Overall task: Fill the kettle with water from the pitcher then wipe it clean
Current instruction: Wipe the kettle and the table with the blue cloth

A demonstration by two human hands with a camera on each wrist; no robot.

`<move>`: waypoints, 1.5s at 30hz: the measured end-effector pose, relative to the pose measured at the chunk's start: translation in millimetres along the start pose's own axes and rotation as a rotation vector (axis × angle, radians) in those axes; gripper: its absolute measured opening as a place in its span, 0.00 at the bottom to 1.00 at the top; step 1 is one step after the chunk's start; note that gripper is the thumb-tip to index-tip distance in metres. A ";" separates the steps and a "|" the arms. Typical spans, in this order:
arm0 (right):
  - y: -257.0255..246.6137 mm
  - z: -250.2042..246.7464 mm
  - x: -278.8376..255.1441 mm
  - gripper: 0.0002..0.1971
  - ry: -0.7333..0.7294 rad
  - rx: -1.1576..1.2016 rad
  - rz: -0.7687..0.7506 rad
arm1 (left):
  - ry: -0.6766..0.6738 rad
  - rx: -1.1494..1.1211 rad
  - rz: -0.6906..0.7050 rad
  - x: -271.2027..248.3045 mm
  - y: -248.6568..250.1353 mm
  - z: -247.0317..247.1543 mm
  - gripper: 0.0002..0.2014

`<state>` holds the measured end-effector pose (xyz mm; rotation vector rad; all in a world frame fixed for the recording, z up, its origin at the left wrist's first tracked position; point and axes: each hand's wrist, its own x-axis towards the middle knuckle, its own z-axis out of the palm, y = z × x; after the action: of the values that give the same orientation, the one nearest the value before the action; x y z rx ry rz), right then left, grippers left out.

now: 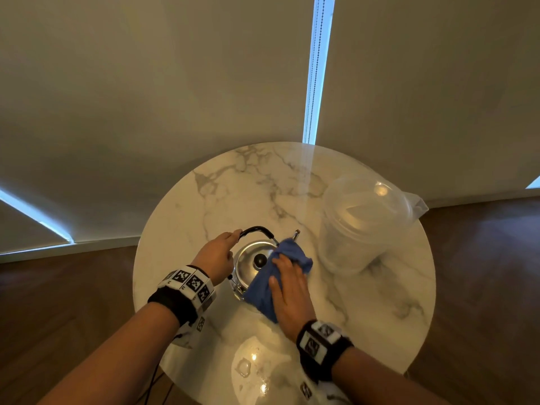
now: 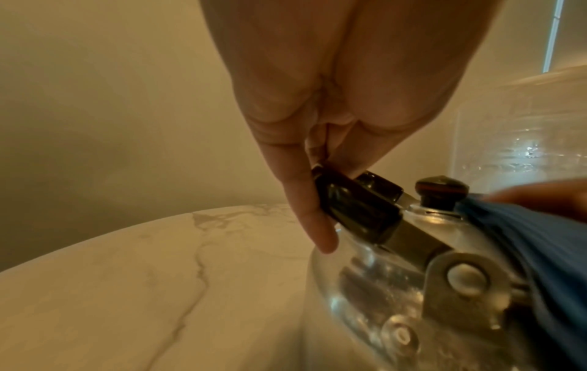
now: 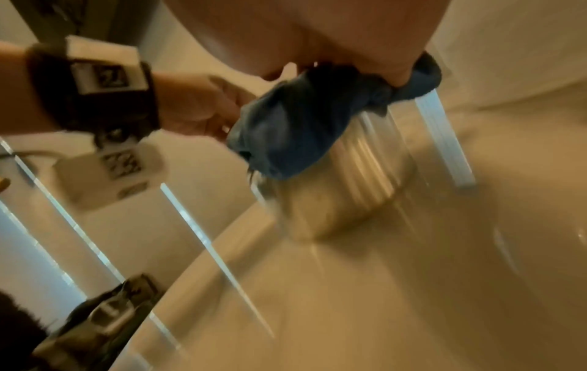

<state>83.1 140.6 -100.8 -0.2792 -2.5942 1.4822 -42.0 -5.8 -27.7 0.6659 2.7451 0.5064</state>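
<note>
A shiny steel kettle (image 1: pixel 247 266) with a black lid knob (image 1: pixel 259 260) stands on the round marble table (image 1: pixel 233 185). My left hand (image 1: pixel 226 244) grips the left end of its black arched handle (image 1: pixel 258 229); the left wrist view shows my fingers (image 2: pixel 305 198) curled round that handle (image 2: pixel 355 208). My right hand (image 1: pixel 287 280) holds a bunched blue cloth (image 1: pixel 292 252) and presses it on the kettle's right side, hiding that side. The right wrist view is blurred, showing the cloth (image 3: pixel 295 130) over the kettle body (image 3: pixel 349 190). A clear plastic pitcher (image 1: pixel 359 226) stands to the right.
The pitcher (image 2: pixel 524 130) rises just beyond the kettle on the right. Bare marble lies behind and left of the kettle (image 2: pixel 159 276). Bright wet-looking patches shine on the tabletop near me (image 1: pixel 251 366). Dark wood floor (image 1: pixel 482 273) surrounds the table, with pale wall behind.
</note>
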 end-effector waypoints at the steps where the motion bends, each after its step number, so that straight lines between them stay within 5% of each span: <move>1: -3.8 -4.2 15.6 0.18 0.005 -0.033 0.003 | 0.006 -0.007 -0.001 -0.3 0.4 0.1 0.30; 6: -1.6 -3.9 11.4 0.25 -0.152 -0.093 0.041 | 0.037 -0.056 -0.015 -3.0 0.7 4.3 0.29; 11: 1.1 27.2 -43.8 0.31 -0.093 0.069 0.205 | 0.033 -0.036 -0.010 -5.3 -0.3 6.6 0.30; 16: 2.8 5.3 12.7 0.29 -0.011 0.040 0.258 | 0.021 -0.010 -0.008 -4.5 0.7 5.1 0.30; 21: 6.1 -18.7 68.0 0.25 -0.103 0.402 0.493 | 0.024 -0.013 -0.014 -5.5 2.0 5.4 0.30; 28: -6.6 31.9 -13.6 0.33 0.110 0.316 0.598 | 0.025 -0.010 -0.018 -5.3 2.8 6.6 0.30; 33: 4.5 15.1 39.5 0.40 0.137 0.262 0.635 | 0.014 0.014 -0.006 -3.0 2.1 4.4 0.30; 37: 0.9 -18.4 84.6 0.24 -0.004 0.473 0.698 | 0.023 0.013 -0.015 -2.0 0.8 6.4 0.29; 40: -5.6 -21.8 78.8 0.22 -0.063 0.465 0.607 | 0.027 -0.001 -0.024 -2.8 -1.3 9.1 0.29; 45: -9.4 7.9 32.1 0.27 0.157 0.395 0.598 | 0.002 0.005 -0.019 -4.0 -6.3 14.1 0.29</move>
<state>49.3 136.6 -95.7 -1.1356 -2.1207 2.0030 -36.2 -9.2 -42.2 0.6395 2.7526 0.4966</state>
